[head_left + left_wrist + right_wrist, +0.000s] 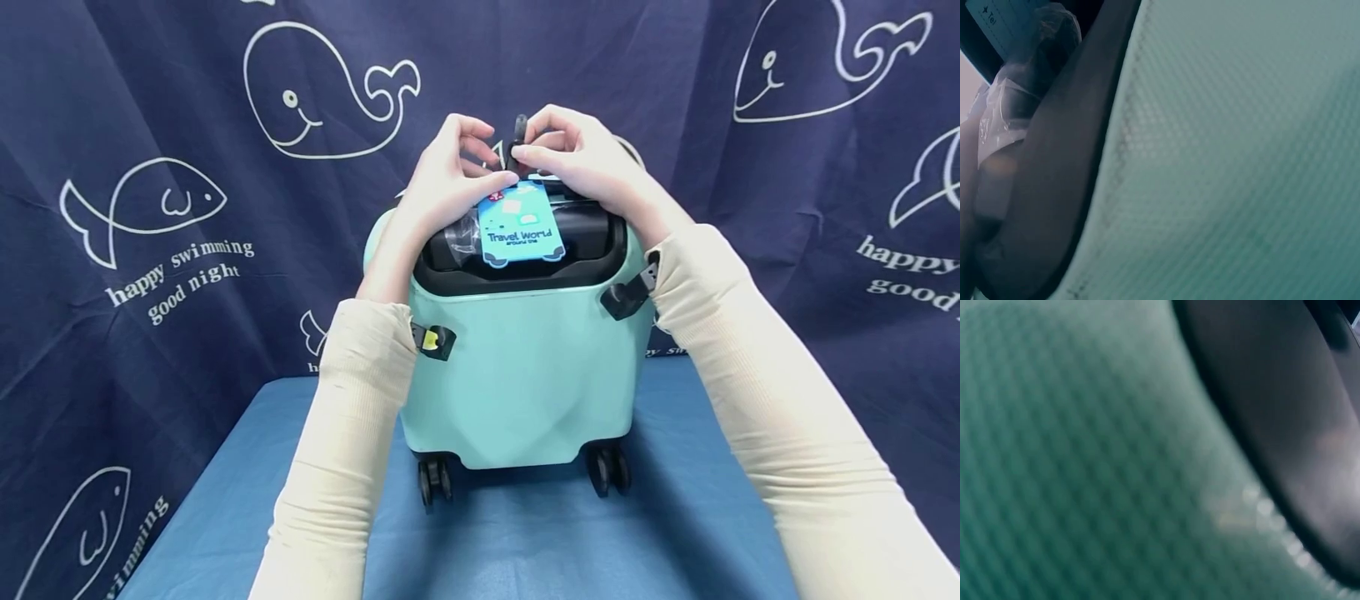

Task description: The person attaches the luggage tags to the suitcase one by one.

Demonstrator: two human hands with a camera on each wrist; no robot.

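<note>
A mint-green suitcase (517, 375) stands upright on its wheels in the head view. A blue luggage tag (521, 229) printed "Travel World" hangs over the black recess around its top handle (588, 229). My right hand (581, 158) pinches the tag's black strap (521, 129), whose loose end points up. My left hand (453, 179) holds the strap's lower end at the tag's top edge, with the thumb in front and the fingers curled behind. Both wrist views show mostly the suitcase's textured shell (1229, 156) and dark handle recess (1266, 394); the fingertips are out of sight there.
Clear plastic film (1007, 112) wraps part of the handle. Blue cloth (547, 542) covers the table under the suitcase wheels (609, 471). Behind hangs a navy curtain (187, 100) with white whales and fish. Black wrist straps (630, 292) sit near both cuffs.
</note>
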